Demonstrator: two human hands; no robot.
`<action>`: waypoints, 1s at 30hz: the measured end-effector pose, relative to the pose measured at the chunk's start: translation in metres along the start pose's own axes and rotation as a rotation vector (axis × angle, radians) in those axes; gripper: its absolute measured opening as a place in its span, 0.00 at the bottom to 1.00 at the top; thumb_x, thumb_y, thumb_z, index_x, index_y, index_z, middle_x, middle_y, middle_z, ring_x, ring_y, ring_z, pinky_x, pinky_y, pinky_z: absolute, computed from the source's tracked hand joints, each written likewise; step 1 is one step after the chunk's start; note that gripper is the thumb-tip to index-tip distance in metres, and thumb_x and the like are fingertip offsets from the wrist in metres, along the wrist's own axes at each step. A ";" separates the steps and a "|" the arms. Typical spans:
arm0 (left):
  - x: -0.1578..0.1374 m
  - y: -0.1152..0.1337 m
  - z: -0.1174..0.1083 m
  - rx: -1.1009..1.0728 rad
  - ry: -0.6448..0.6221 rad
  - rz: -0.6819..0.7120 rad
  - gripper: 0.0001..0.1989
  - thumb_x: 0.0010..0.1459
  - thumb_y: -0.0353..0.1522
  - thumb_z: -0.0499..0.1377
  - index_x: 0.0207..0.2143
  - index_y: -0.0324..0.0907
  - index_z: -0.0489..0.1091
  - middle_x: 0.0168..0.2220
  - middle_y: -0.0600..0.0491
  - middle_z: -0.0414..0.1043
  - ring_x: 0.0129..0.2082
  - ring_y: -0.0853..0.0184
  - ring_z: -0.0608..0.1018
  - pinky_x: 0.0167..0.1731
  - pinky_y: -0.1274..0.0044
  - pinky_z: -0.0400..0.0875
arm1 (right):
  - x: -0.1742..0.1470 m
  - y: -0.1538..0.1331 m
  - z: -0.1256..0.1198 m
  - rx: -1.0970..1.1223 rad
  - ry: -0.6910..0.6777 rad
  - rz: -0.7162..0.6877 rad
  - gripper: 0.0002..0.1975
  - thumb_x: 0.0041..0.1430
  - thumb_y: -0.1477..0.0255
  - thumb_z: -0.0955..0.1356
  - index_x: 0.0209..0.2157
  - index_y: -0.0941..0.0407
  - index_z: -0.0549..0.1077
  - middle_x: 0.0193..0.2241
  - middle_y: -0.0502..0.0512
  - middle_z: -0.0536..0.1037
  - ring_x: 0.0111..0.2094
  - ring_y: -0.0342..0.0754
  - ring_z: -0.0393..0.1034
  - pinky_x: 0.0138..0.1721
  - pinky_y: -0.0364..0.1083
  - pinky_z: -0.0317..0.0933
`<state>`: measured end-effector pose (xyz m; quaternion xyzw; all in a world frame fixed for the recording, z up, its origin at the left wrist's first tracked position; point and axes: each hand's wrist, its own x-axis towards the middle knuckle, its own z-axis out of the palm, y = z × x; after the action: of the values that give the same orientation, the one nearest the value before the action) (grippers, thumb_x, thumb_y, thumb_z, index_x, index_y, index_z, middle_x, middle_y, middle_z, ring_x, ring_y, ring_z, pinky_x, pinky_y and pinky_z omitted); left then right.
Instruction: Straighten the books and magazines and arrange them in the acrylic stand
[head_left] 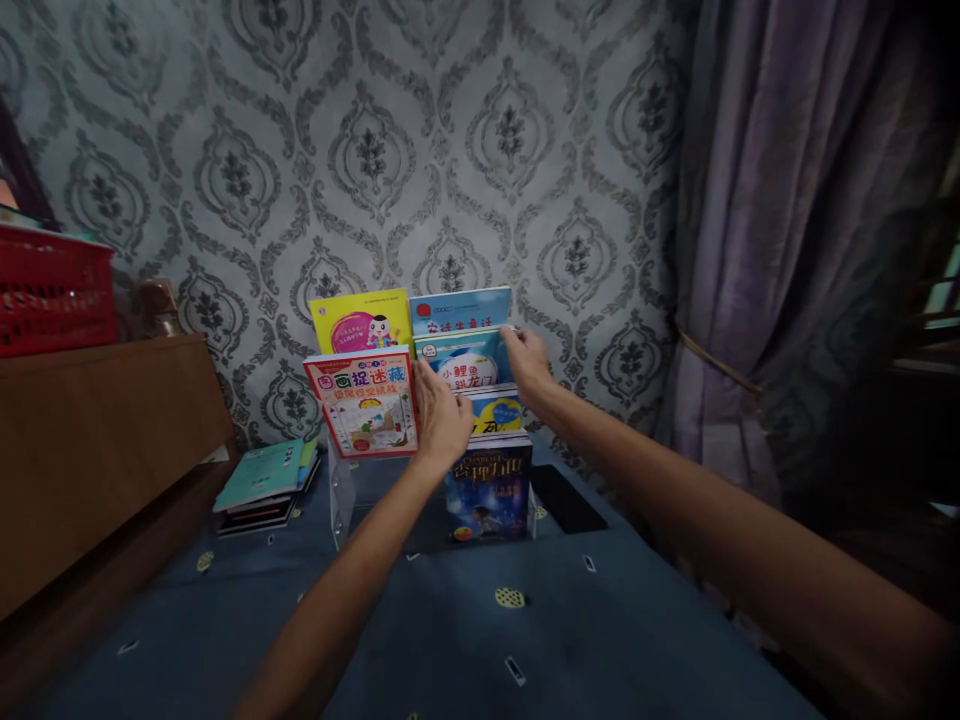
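Far left of the clear rack point(340, 497), a red basket point(56, 290) sits on a brown cabinet point(97, 430). Just left of the rack, a stack of books point(259, 478) lies on blue cloth point(450, 630). At the rack's left side, a yellow book point(360, 320) stands behind a red-bordered book point(371, 412). Left hand point(446, 415): over the rack's middle, fingers at the red-bordered book's right edge; cannot tell whether its grip is closed. At the rack's right side, from rear to front: a blue book point(459, 308), a light-blue book point(471, 352), a yellow-and-blue book point(499, 414), a dark-blue book point(491, 490). Right hand point(527, 362): above the rack's right side, grip closed on the light-blue book's upper right corner. Right of the rack: a flat black item point(568, 500); farther right, a purple curtain point(750, 230).
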<state>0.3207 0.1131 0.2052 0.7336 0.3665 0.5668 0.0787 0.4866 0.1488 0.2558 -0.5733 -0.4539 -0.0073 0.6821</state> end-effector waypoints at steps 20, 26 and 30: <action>0.001 0.006 0.003 0.040 0.085 -0.128 0.41 0.54 0.24 0.54 0.68 0.26 0.42 0.68 0.29 0.52 0.71 0.51 0.53 0.69 0.61 0.51 | -0.030 -0.015 -0.010 -0.337 -0.034 0.056 0.24 0.69 0.62 0.55 0.41 0.61 0.78 0.44 0.70 0.80 0.47 0.62 0.72 0.46 0.52 0.60; 0.002 0.007 0.001 0.060 0.053 -0.171 0.41 0.54 0.23 0.54 0.68 0.25 0.42 0.69 0.27 0.50 0.71 0.49 0.53 0.68 0.60 0.52 | -0.037 -0.019 -0.014 -0.441 -0.065 0.025 0.22 0.68 0.69 0.55 0.42 0.62 0.79 0.43 0.72 0.80 0.46 0.63 0.74 0.46 0.52 0.60; 0.002 0.007 0.002 0.053 0.055 -0.188 0.40 0.55 0.24 0.54 0.68 0.25 0.43 0.68 0.26 0.51 0.71 0.46 0.53 0.67 0.56 0.53 | -0.038 -0.017 -0.017 -0.465 -0.088 -0.001 0.22 0.69 0.68 0.56 0.39 0.60 0.80 0.40 0.70 0.81 0.44 0.61 0.75 0.43 0.51 0.61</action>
<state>0.3260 0.1094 0.2096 0.6819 0.4505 0.5672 0.1020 0.4650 0.1100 0.2463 -0.7147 -0.4695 -0.0871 0.5111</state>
